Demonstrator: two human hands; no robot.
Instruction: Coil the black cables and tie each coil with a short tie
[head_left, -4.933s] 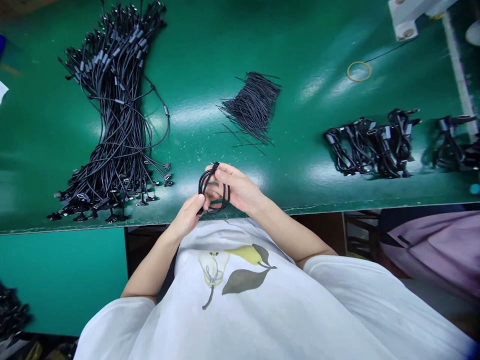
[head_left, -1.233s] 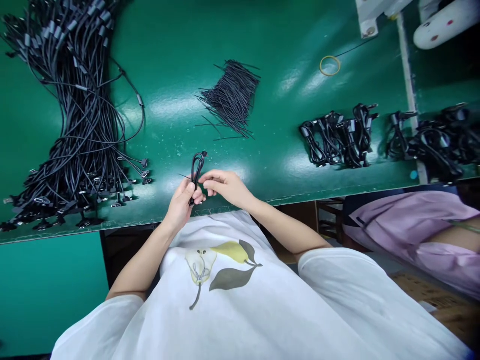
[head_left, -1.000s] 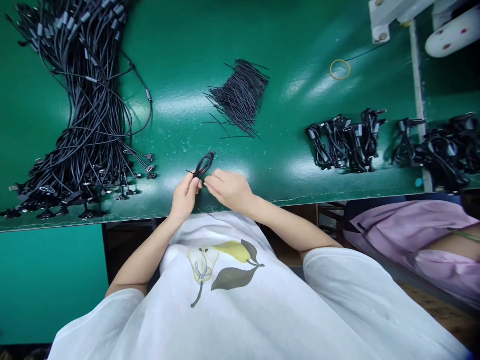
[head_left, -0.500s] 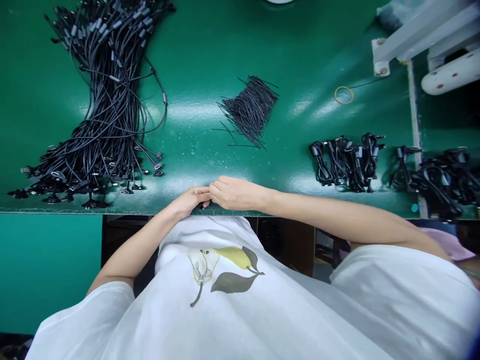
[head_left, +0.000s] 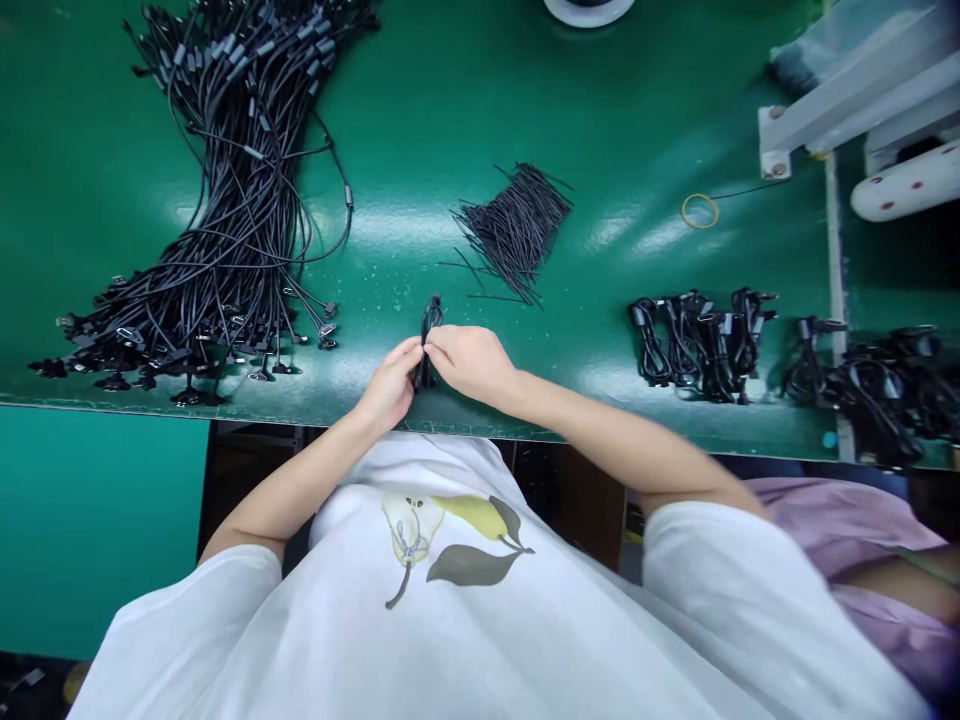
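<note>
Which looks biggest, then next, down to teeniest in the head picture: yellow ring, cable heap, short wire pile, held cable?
1. Cable heap
2. Short wire pile
3. Held cable, though fingers partly hide it
4. Yellow ring

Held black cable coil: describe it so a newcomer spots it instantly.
Find the green tabletop and its side nearest the pear-print shirt. There, left hand and right hand meet at the black cable coil. Unlike the coils lying at right, this one is held.

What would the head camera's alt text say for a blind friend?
The left hand and right hand meet at a coiled black cable over a green table. Loose cables lie left, thin black strips ahead, bundled cables right.
</note>
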